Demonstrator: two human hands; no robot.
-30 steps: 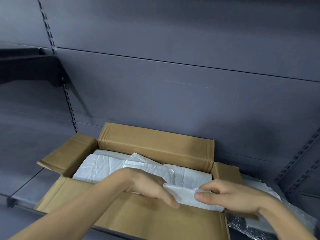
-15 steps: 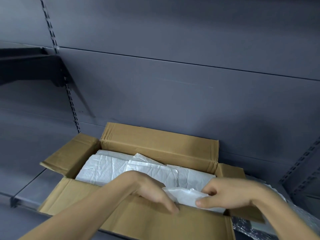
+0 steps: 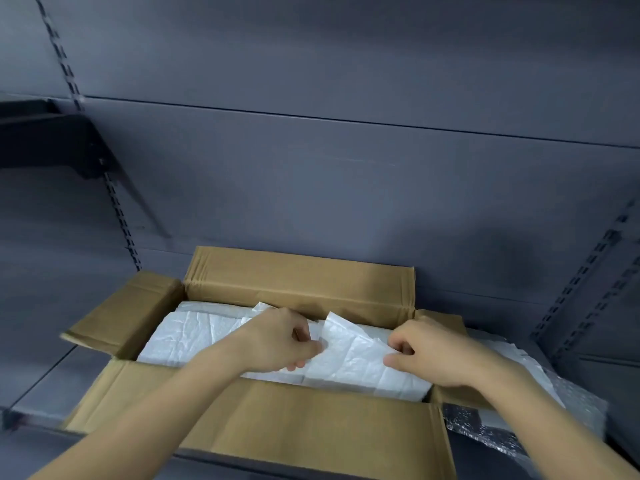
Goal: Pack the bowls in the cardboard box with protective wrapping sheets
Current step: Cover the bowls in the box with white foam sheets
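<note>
An open box (image 3: 263,427) sits on a grey shelf (image 3: 41,386), its four flaps folded outward and its back flap standing against the shelf's rear panel (image 3: 346,188). Inside the box, white wrapping sheets (image 3: 187,336) fill the space from the left wall to the right, creased and lying roughly flat (no bowl shows anywhere; whatever lies under the paper is hidden). Over the middle of the box, the left hand (image 3: 277,341) has its fingers curled and pinches the left edge of the top sheet (image 3: 356,358), which rises in a peak near the box's back wall. Over the right end of the box, the right hand (image 3: 433,355) pinches the same sheet's right edge between thumb and curled fingers, so the sheet is held between the two hands, slightly lifted above the layers below. Just right of the box, on the shelf, lies a heap of bubble wrap (image 3: 485,434) with more white sheets (image 3: 512,355) on top, touching the box's right flap.
</note>
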